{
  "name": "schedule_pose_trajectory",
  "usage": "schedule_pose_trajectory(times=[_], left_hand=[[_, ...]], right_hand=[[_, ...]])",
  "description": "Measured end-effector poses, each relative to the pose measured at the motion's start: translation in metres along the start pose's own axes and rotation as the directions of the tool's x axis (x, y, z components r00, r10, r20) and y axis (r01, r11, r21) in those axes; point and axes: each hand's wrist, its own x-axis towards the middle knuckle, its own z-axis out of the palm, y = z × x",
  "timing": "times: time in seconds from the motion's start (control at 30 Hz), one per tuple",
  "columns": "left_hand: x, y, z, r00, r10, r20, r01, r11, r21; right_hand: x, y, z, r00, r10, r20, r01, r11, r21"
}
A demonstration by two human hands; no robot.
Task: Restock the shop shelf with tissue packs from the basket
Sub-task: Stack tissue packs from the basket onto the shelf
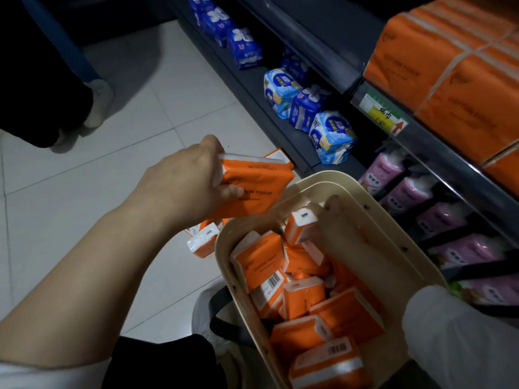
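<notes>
Orange pack (252, 186), pinched by its near end in the left hand (185, 181), hangs left of the basket (224, 248), where the right hand (334, 226) grips a second pack (302, 226); that end-only hold could let it slip onto the floor packs (202, 240) below.

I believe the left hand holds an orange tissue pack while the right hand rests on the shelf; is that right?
Not quite: the head view shows the right hand down inside the cream basket, on another pack, not on the shelf. The left hand does hold an orange tissue pack.
</notes>
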Motion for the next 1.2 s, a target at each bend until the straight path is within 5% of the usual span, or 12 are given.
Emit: schedule_pose_trajectory(times=[0.13,0.2,0.4,0.7,0.8,0.97,1.1,1.2], left_hand=[[-0.002,0.001,0.0,1.0,0.007,0.023,-0.007,1.0,0.007],[-0.002,0.001,0.0,1.0,0.006,0.027,-0.006,1.0,0.008],[0.001,0.005,-0.003,1.0,0.026,0.007,-0.026,1.0,-0.017],[0.0,0.02,-0.004,0.999,-0.011,-0.038,0.001,0.962,-0.275],[-0.004,0.027,-0.004,0.998,-0.01,-0.07,-0.014,0.939,-0.344],[-0.011,0.045,0.001,0.996,-0.028,-0.089,-0.028,0.82,-0.572],[-0.014,0.068,0.018,0.999,-0.041,-0.035,-0.002,0.62,-0.785],[-0.019,0.088,0.028,0.998,0.032,0.055,0.037,0.408,-0.912]], right_hand=[[-0.008,0.017,0.001,0.978,-0.065,-0.196,0.05,0.995,-0.082],[-0.005,0.021,0.005,0.977,-0.109,-0.183,0.097,0.992,-0.075],[-0.017,0.024,-0.017,0.99,0.068,-0.124,-0.042,0.979,0.199],[-0.047,0.026,-0.061,0.967,0.242,-0.078,-0.106,0.663,0.742],[-0.066,0.024,-0.079,0.967,0.24,-0.089,-0.072,0.588,0.805],[-0.106,0.025,-0.135,0.914,0.207,-0.348,0.123,0.676,0.726],[-0.138,0.037,-0.18,0.733,0.061,-0.678,0.345,0.825,0.447],[-0.162,0.041,-0.194,0.595,-0.117,-0.795,0.424,0.886,0.186]])
